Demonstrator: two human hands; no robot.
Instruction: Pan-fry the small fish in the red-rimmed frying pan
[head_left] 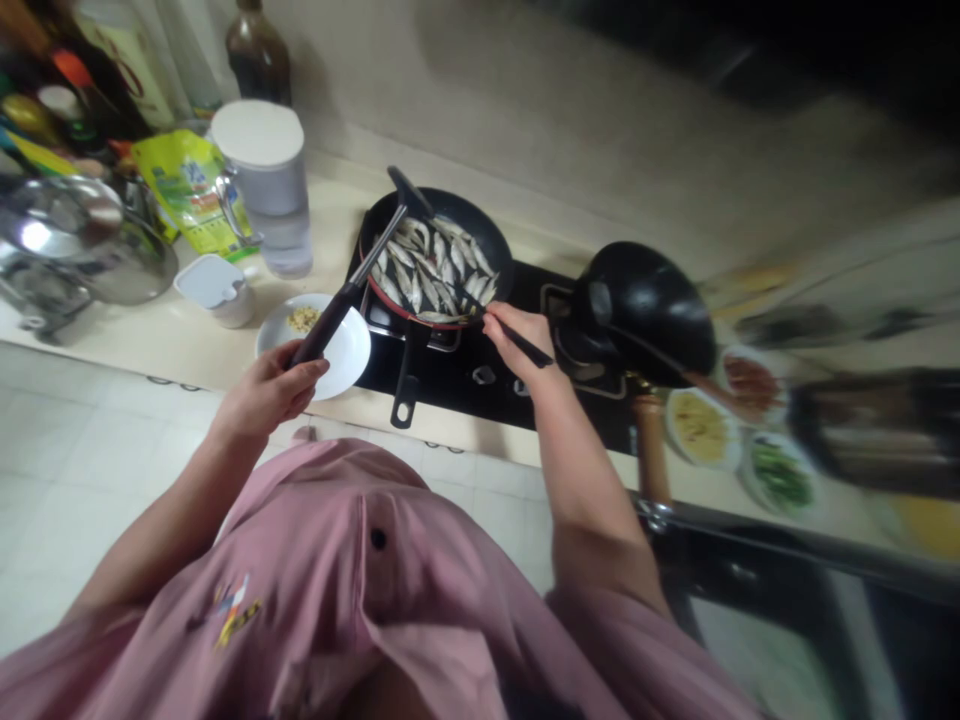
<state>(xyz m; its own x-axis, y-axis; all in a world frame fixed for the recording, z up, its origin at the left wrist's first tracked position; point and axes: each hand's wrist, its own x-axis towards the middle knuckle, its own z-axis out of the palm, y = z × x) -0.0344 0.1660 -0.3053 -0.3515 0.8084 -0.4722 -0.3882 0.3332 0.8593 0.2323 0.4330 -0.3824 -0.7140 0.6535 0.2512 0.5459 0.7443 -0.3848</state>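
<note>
My left hand [281, 385] is closed around the dark handle of a spatula [367, 258]. The spatula's black head is raised over the left rim of a frying pan [495, 232]. Many small silvery fish [427, 265] lie spread across the pan. At the pan's front right edge, my right hand [525, 338] grips what look like black chopsticks [529, 345], their tips down among the fish. The pan's black handle [406, 385] points toward me, untouched. A white plate [346, 355] with chopped garlic-like bits [304, 319] sits below the spatula handle.
A black wok [645, 300] occupies the right burner of the stove [480, 375]. Several bowls, including chopped greens [780, 472], stand farther right beside the sink [750, 600]. Left are a water pitcher [274, 190], a white lidded container [217, 290], a green pouch [191, 190] and a metal pot [112, 240].
</note>
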